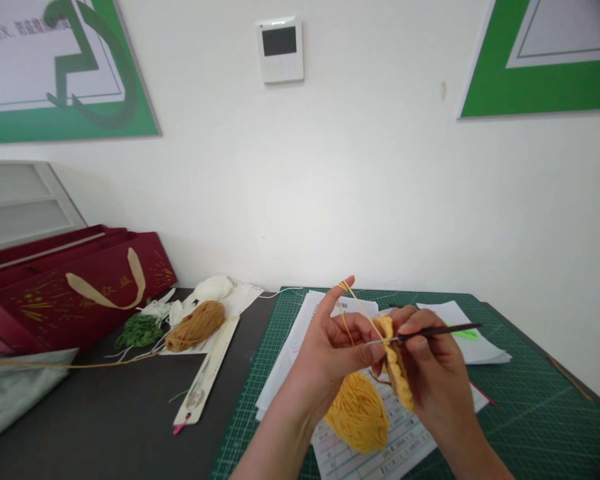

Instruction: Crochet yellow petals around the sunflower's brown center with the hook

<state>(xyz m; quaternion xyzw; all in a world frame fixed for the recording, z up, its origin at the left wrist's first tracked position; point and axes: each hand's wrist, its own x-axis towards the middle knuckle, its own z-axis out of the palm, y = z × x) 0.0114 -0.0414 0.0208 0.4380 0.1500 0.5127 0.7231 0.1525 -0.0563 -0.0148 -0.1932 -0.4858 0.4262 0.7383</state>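
Crochet stitch in progress: your left hand [330,347] and right hand [430,360] are held together, near the middle of the scene. Your left pinches the yellow crocheted strip [395,363], with yellow yarn [360,313] running up over its raised forefinger; your right grips a dark crochet hook [435,332], its tip at the strip's edge. The yarn ball [356,413] lies below, on papers [300,347] atop a green cutting mat [545,427]. Next move, as judged: catch the taut yarn with the hook and draw it through.

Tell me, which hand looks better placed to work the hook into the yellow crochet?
Probably the right hand: it grips the crochet hook, whose tip is at the yellow crochet piece. The left hand holds yarn over its raised index finger.
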